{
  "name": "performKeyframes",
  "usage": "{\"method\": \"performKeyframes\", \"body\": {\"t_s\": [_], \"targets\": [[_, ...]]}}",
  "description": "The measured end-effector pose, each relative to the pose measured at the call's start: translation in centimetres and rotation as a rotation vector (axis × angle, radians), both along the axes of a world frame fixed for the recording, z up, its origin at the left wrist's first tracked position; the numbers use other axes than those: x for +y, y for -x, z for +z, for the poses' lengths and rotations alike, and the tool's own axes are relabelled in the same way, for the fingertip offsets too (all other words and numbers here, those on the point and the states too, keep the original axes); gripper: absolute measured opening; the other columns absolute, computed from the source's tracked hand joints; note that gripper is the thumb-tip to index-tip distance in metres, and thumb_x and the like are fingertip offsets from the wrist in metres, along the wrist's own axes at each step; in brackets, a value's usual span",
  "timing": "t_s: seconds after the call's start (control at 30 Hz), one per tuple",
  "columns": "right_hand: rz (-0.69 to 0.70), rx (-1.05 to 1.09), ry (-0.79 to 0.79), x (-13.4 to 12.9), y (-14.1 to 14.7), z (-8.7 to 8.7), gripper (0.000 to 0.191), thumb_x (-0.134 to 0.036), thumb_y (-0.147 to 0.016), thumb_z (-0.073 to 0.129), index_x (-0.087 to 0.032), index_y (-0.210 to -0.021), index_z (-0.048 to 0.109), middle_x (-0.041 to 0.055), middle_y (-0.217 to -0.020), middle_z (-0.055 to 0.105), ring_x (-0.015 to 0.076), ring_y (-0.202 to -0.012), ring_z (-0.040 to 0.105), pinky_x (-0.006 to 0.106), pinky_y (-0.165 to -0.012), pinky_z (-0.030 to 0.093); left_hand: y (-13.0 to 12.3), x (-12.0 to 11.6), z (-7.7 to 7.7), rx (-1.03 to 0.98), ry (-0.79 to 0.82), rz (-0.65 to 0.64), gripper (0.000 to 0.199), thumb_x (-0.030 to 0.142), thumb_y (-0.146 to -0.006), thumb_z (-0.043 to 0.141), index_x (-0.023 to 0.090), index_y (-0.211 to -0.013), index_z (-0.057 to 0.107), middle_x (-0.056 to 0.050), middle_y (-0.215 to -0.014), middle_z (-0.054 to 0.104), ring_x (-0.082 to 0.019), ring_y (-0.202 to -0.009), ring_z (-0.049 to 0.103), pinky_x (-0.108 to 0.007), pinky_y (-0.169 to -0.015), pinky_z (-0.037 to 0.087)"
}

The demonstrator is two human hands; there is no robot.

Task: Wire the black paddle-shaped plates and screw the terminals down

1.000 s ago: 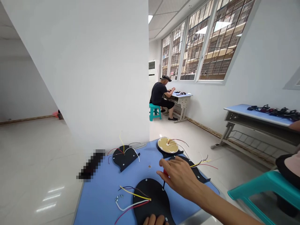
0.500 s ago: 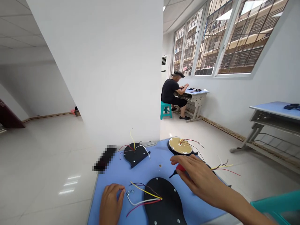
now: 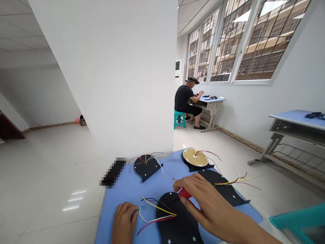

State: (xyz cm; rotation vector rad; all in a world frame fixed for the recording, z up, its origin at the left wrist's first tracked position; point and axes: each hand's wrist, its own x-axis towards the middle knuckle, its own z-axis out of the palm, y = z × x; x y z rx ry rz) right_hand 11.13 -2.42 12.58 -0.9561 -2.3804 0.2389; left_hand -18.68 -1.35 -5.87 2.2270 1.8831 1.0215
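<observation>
My right hand is shut on a red-handled screwdriver, above the edge of a black rounded plate; its shaft is hidden. That plate's yellow, white and red wires run toward my left hand. Those fingers pinch a blue wire end beside small metal screws. On the blue table top lie another black plate, a smaller black plate with wires, and a gold disc on a black base.
A pixelated dark object lies at the table's left edge. A teal stool stands at lower right, beside a second table with dark cables. Far off, a seated person works at a desk.
My left hand has moved right and now pinches the blue wire end by the screws. My right hand has shifted down and left with the screwdriver, over the front plate.
</observation>
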Motion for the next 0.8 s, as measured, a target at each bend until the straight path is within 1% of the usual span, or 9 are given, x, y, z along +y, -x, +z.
{"method": "performKeyframes", "body": {"t_s": [0.07, 0.17, 0.23, 0.3, 0.4, 0.57, 0.67, 0.8], "targets": [[0.029, 0.013, 0.023, -0.1, 0.5, 0.1, 0.021, -0.010, -0.093, 0.040, -0.024, -0.106, 0.046, 0.0015, -0.096, 0.064, 0.0177, -0.083, 0.058, 0.040, -0.083, 0.045, 0.0, 0.0, 0.2, -0.036, -0.029, 0.012, 0.017, 0.028, -0.084, 0.056, 0.024, -0.078, 0.072, -0.004, -0.080, 0.071, -0.024, -0.077, 0.066, -0.041, -0.072, 0.056], [0.064, 0.026, 0.059, -0.2, 1.4, 0.0, 0.020, -0.008, -0.091, 0.041, -0.024, -0.103, 0.047, 0.0006, -0.094, 0.063, 0.0170, -0.084, 0.058, 0.039, -0.087, 0.043, -0.4, -0.1, 0.7, -0.081, -0.133, 0.049, 0.031, 0.042, -0.089, 0.051, 0.023, -0.075, 0.070, -0.004, -0.075, 0.072, -0.023, -0.073, 0.067, -0.038, -0.068, 0.058], [0.085, 0.030, 0.074, -0.3, 1.9, -0.2, 0.021, -0.008, -0.090, 0.042, -0.023, -0.104, 0.047, 0.0006, -0.095, 0.063, 0.0170, -0.086, 0.058, 0.039, -0.089, 0.043, -1.0, -0.4, 1.3, -0.088, -0.215, 0.067, 0.037, 0.049, -0.091, 0.048, 0.023, -0.077, 0.070, -0.005, -0.075, 0.072, -0.022, -0.074, 0.068, -0.037, -0.068, 0.059], [0.111, 0.034, 0.082, -0.2, 2.4, -0.4, 0.022, -0.008, -0.090, 0.042, -0.023, -0.105, 0.046, 0.0013, -0.096, 0.063, 0.0173, -0.087, 0.057, 0.039, -0.090, 0.042, -1.7, -0.8, 1.8, -0.073, -0.277, 0.072, 0.038, 0.051, -0.092, 0.047, 0.024, -0.080, 0.071, -0.005, -0.079, 0.072, -0.022, -0.079, 0.069, -0.036, -0.070, 0.060], [0.160, 0.044, 0.080, -0.1, 3.0, -0.4, 0.020, -0.010, -0.092, 0.042, -0.023, -0.106, 0.046, 0.0030, -0.101, 0.063, 0.0183, -0.090, 0.056, 0.040, -0.093, 0.040, -2.8, -1.4, 2.3, -0.046, -0.301, 0.048, 0.031, 0.047, -0.092, 0.050, 0.027, -0.083, 0.073, -0.005, -0.084, 0.071, -0.022, -0.083, 0.070, -0.035, -0.071, 0.061], [0.196, 0.012, 0.073, 0.2, 3.7, -0.4, 0.020, -0.010, -0.092, 0.041, -0.022, -0.108, 0.046, 0.0050, -0.101, 0.064, 0.0195, -0.090, 0.056, 0.041, -0.092, 0.038, -3.5, -1.9, 2.1, -0.041, -0.227, -0.049, 0.013, 0.032, -0.087, 0.060, 0.027, -0.091, 0.072, -0.004, -0.089, 0.070, -0.020, -0.088, 0.068, -0.031, -0.075, 0.061], [0.205, -0.010, 0.047, 0.3, 3.9, -0.5, 0.022, -0.010, -0.092, 0.041, -0.020, -0.110, 0.047, 0.0051, -0.101, 0.063, 0.0190, -0.089, 0.056, 0.040, -0.091, 0.037, -3.5, -1.8, 2.0, -0.034, -0.222, -0.053, 0.012, 0.026, -0.086, 0.061, 0.027, -0.091, 0.071, -0.003, -0.088, 0.069, -0.019, -0.088, 0.068, -0.031, -0.075, 0.060], [0.206, -0.034, 0.033, 0.4, 3.9, -0.4, 0.020, -0.010, -0.092, 0.040, -0.020, -0.108, 0.049, 0.0046, -0.099, 0.063, 0.0182, -0.086, 0.055, 0.038, -0.088, 0.037, -3.7, -1.7, 2.3, -0.016, -0.231, -0.057, 0.012, 0.025, -0.084, 0.062, 0.027, -0.091, 0.071, -0.002, -0.086, 0.069, -0.019, -0.084, 0.068, -0.030, -0.073, 0.060]]}}
